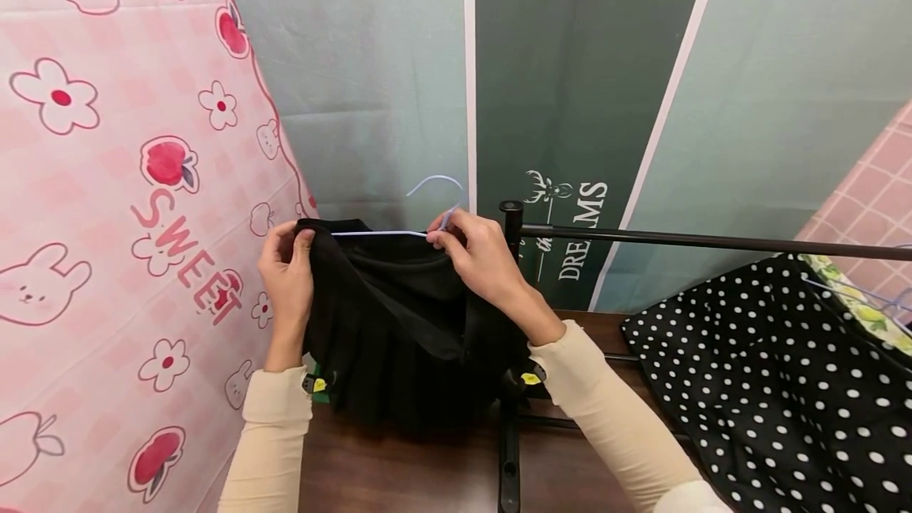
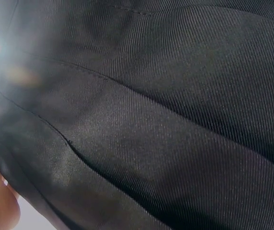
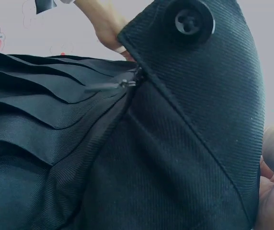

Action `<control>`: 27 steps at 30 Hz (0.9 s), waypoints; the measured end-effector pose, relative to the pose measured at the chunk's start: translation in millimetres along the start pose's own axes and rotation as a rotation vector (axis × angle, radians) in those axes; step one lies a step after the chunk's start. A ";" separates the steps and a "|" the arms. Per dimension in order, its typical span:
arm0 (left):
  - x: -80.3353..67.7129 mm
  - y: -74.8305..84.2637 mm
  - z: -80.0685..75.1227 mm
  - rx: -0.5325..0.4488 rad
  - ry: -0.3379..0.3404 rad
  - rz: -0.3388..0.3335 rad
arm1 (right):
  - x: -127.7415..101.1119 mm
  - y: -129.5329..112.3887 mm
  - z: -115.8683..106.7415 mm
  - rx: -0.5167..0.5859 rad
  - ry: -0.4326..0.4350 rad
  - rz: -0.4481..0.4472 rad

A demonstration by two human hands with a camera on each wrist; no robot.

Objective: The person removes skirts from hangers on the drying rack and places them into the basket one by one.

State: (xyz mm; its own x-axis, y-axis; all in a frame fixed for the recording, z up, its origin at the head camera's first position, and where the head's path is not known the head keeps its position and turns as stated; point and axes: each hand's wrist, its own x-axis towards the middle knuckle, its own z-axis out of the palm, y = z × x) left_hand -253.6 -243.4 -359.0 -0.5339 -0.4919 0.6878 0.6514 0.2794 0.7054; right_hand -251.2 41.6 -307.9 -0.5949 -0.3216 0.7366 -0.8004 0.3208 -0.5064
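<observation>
A black pleated skirt hangs between the two hands in the head view, its waist open toward the top. My left hand pinches the waistband at its left end, thumb in front. The right hand grips a light blue wire hanger near the base of its hook, which points up. The hanger's bar runs along the waist opening, and its left end is hidden by the cloth. Pleats fill the left wrist view. In the right wrist view a button and a zipper pull show on the skirt.
A black clothes rack has its rail running right from a post just beside the right hand. A polka-dot garment hangs on the right. Behind are a green-grey curtain and, at left, a pink printed cloth. Below lies a brown wooden surface.
</observation>
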 end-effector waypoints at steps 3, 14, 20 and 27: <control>3.4 0.9 -0.2 0.002 0.000 0.013 | 1.8 -0.1 1.6 0.000 0.005 0.001; 17.5 6.5 3.5 -0.028 0.027 0.030 | 7.6 -3.3 4.9 0.014 0.056 -0.035; 25.3 10.7 5.4 -0.067 0.040 0.044 | 10.9 -5.2 7.2 0.021 0.091 -0.061; 31.0 13.2 4.4 -0.094 0.063 0.029 | 15.1 -6.8 10.8 0.042 0.120 -0.112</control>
State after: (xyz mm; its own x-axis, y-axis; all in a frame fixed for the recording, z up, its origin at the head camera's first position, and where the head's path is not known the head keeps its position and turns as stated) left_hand -263.9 -251.4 -327.6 -0.4813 -0.5360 0.6936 0.7155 0.2170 0.6641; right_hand -255.5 24.9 -298.2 -0.4909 -0.2439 0.8364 -0.8650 0.2504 -0.4348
